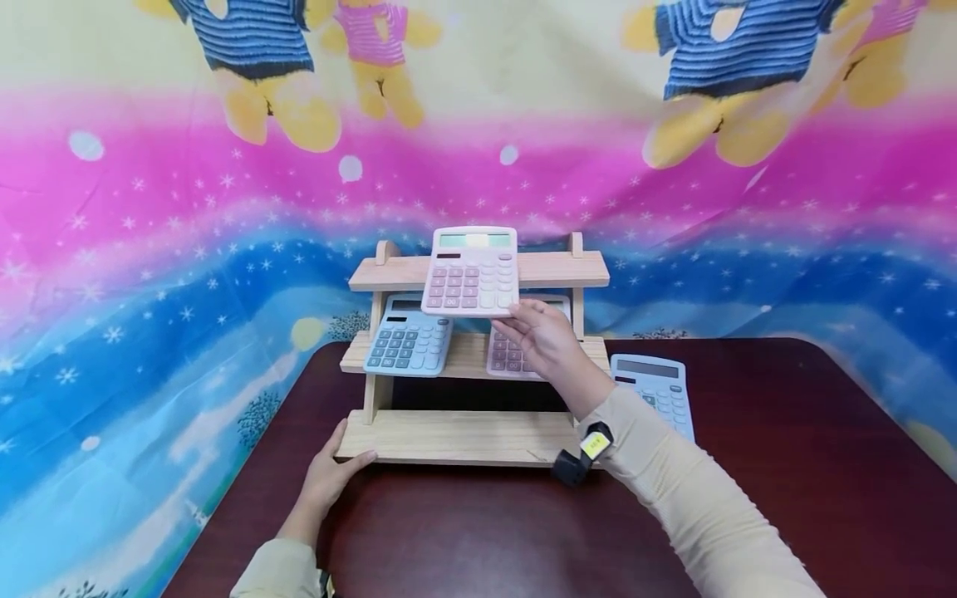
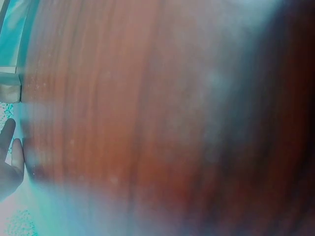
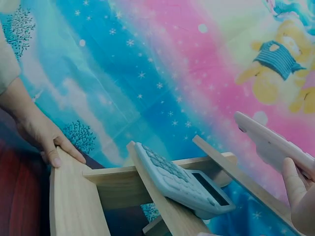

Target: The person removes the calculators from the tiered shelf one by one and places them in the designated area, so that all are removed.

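Observation:
My right hand (image 1: 544, 336) pinches a pink calculator (image 1: 471, 274) by its lower right corner. It is held in front of the top shelf (image 1: 557, 267) of a three-tier wooden display rack (image 1: 456, 436), keys facing me. In the right wrist view the pink calculator (image 3: 275, 142) shows edge-on above the top board. My left hand (image 1: 323, 477) grips the front left corner of the rack's bottom shelf, thumb over the front edge and fingers along the side. On the middle shelf lean a blue calculator (image 1: 409, 336) and a second pink calculator (image 1: 508, 353), partly hidden by my right hand.
Another blue calculator (image 1: 658, 386) is on the dark red table (image 1: 785, 432) right of the rack, partly covered by my right sleeve. A printed cloth (image 1: 187, 249) with bears and snowflakes hangs behind and at the sides. A watch-like device (image 1: 594, 444) sits on my right wrist.

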A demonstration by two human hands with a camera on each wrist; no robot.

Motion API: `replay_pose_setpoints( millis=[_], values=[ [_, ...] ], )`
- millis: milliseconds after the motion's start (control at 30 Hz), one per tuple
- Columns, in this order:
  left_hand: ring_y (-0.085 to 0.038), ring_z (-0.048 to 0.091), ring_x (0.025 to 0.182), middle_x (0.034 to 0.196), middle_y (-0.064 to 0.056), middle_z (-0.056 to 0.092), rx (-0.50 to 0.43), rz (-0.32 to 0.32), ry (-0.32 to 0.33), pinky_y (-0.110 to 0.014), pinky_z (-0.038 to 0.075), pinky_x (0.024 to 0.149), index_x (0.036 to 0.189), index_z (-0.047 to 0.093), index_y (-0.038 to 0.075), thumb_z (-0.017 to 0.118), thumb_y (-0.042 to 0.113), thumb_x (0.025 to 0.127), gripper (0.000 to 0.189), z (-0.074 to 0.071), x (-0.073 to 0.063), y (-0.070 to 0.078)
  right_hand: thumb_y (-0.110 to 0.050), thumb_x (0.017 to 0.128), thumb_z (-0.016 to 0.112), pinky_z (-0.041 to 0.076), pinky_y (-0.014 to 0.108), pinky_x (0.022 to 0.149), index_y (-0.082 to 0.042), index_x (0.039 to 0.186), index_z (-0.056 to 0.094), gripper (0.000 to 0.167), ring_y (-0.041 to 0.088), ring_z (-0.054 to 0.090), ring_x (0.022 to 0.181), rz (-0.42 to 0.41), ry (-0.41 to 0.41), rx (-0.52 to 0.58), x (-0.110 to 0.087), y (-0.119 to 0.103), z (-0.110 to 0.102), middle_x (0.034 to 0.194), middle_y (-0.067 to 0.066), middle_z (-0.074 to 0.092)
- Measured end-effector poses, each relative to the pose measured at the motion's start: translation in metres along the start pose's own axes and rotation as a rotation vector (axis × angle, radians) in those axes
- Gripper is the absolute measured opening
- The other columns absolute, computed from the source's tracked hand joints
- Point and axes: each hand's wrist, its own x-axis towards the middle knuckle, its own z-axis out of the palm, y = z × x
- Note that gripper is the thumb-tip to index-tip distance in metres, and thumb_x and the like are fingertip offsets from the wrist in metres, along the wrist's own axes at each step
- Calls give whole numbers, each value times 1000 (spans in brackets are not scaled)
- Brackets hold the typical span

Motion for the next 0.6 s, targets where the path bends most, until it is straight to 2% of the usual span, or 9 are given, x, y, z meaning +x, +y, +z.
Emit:
replay_pose_setpoints(
  millis=[200, 467, 600],
  values=[
    [-36, 16, 124, 138, -23, 16, -7, 6, -4, -51, 15, 96, 140, 12, 14, 69, 37, 70, 93, -1, 0, 0, 6, 88, 38, 42, 34, 82, 3, 93, 47, 11, 19, 60, 83, -11, -42, -11, -21, -8, -17, 93, 11, 58],
    [-36, 15, 124, 138, -23, 16, -5, -1, -8, -51, 15, 96, 140, 12, 15, 70, 38, 69, 94, -1, 1, 1, 5, 89, 39, 42, 34, 82, 4, 103, 42, 15, 19, 59, 86, -25, -74, 7, -45, -22, -39, 95, 10, 58],
    [-36, 14, 125, 139, -23, 15, -6, -3, -10, -51, 14, 96, 140, 12, 15, 70, 38, 69, 94, -2, 1, 0, 4, 88, 42, 44, 33, 79, 3, 101, 49, 15, 21, 59, 88, -32, -102, 31, -56, -27, -54, 95, 11, 60]
  ],
)
